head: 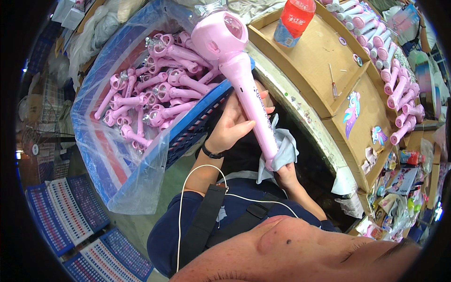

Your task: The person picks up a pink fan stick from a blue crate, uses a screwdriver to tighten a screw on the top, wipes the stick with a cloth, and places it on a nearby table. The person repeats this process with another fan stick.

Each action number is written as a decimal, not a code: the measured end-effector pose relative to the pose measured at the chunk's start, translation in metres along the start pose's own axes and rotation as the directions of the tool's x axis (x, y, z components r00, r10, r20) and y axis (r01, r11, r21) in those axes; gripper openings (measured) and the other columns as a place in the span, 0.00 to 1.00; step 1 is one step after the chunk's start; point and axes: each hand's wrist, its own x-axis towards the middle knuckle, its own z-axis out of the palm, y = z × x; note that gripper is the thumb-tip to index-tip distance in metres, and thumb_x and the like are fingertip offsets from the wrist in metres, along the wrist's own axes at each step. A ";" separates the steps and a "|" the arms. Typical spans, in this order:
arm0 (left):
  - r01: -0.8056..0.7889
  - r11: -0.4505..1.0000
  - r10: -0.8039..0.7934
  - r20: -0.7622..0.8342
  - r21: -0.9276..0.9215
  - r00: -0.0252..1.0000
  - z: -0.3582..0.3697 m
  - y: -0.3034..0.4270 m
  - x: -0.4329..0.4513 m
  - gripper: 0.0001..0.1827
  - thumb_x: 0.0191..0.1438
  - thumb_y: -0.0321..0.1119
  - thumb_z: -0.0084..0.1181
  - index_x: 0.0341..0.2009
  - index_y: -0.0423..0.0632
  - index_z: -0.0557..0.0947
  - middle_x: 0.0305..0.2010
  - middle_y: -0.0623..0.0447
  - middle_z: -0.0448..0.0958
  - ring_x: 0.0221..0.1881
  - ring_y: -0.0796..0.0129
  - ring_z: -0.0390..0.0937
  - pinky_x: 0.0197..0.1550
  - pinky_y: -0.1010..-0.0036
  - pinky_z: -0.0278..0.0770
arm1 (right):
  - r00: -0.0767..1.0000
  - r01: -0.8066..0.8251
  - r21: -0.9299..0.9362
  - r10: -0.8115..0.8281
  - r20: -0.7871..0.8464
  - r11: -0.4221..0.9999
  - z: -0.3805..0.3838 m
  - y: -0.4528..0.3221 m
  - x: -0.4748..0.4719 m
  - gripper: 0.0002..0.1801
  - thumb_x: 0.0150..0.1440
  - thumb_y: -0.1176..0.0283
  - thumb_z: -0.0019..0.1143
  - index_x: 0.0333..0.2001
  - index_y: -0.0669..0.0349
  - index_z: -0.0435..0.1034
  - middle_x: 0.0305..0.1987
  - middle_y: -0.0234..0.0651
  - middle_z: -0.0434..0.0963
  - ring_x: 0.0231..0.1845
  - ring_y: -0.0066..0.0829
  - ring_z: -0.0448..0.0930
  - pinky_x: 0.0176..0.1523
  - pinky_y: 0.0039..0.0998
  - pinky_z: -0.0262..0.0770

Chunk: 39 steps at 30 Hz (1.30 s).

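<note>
A large pink toy microphone-shaped wand (243, 81) with a round, windowed head and printed lettering on its handle lies slantwise before me. My left hand (232, 121) grips its handle, thumb across the near side and fingertips showing beyond it. A clear faceted piece (211, 7) tops the wand's head. At the lower end of the handle, my right hand (287, 172) holds a pale grey-blue cloth (283, 148) against the pink plastic. The cloth hides part of that hand's fingers.
To the left, a blue plastic crate (197, 116) lined with clear film holds many pink wands (165, 88). On the right, a cardboard tray (313, 70) bears a red-labelled bottle (296, 21), a screwdriver (334, 88) and unicorn stickers (350, 112). More pink handles (401, 88) lie beyond, near a person (424, 35).
</note>
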 end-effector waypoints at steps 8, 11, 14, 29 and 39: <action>-0.030 0.999 0.032 -0.027 0.044 0.999 -0.004 -0.006 0.000 0.41 0.47 0.15 0.38 0.66 0.46 0.45 0.63 0.37 0.60 0.56 0.46 0.70 0.57 0.55 0.69 | 0.998 0.054 0.060 -0.055 0.016 0.997 0.001 0.001 0.001 0.37 0.47 0.70 0.59 0.60 0.62 0.56 0.56 0.34 0.67 0.55 0.27 0.70 0.59 0.31 0.64; -0.026 0.998 0.028 -0.031 0.064 0.999 -0.005 -0.006 -0.001 0.41 0.47 0.15 0.38 0.66 0.45 0.44 0.62 0.36 0.60 0.56 0.45 0.70 0.58 0.54 0.68 | 0.999 0.026 0.043 -0.027 0.029 0.999 0.000 0.003 0.002 0.37 0.47 0.70 0.59 0.60 0.62 0.56 0.57 0.34 0.66 0.56 0.27 0.70 0.58 0.31 0.65; -0.027 1.000 0.027 0.031 0.014 0.999 -0.008 -0.004 0.000 0.41 0.48 0.18 0.42 0.66 0.45 0.44 0.63 0.41 0.58 0.62 0.53 0.62 0.61 0.52 0.63 | 0.998 -0.061 0.099 0.058 0.034 0.993 -0.003 0.001 0.000 0.36 0.47 0.69 0.58 0.60 0.62 0.56 0.56 0.35 0.67 0.54 0.28 0.71 0.57 0.31 0.66; -0.019 0.985 -0.055 -0.411 -0.173 0.910 -0.015 -0.017 0.020 0.35 0.58 0.66 0.31 0.37 0.42 0.71 0.18 0.52 0.70 0.17 0.69 0.72 0.22 0.77 0.74 | 0.939 -0.336 -0.320 0.339 -0.048 0.886 0.007 -0.022 0.018 0.21 0.61 0.61 0.38 0.45 0.67 0.71 0.39 0.31 0.75 0.40 0.20 0.72 0.45 0.22 0.66; -0.119 0.973 0.005 -0.502 -0.196 0.865 -0.001 -0.025 0.017 0.35 0.59 0.65 0.26 0.44 0.44 0.67 0.30 0.50 0.73 0.24 0.68 0.75 0.30 0.73 0.77 | 0.905 0.085 -0.538 0.160 0.394 0.839 0.003 -0.017 0.016 0.24 0.63 0.65 0.40 0.59 0.68 0.57 0.56 0.35 0.64 0.58 0.28 0.63 0.62 0.30 0.55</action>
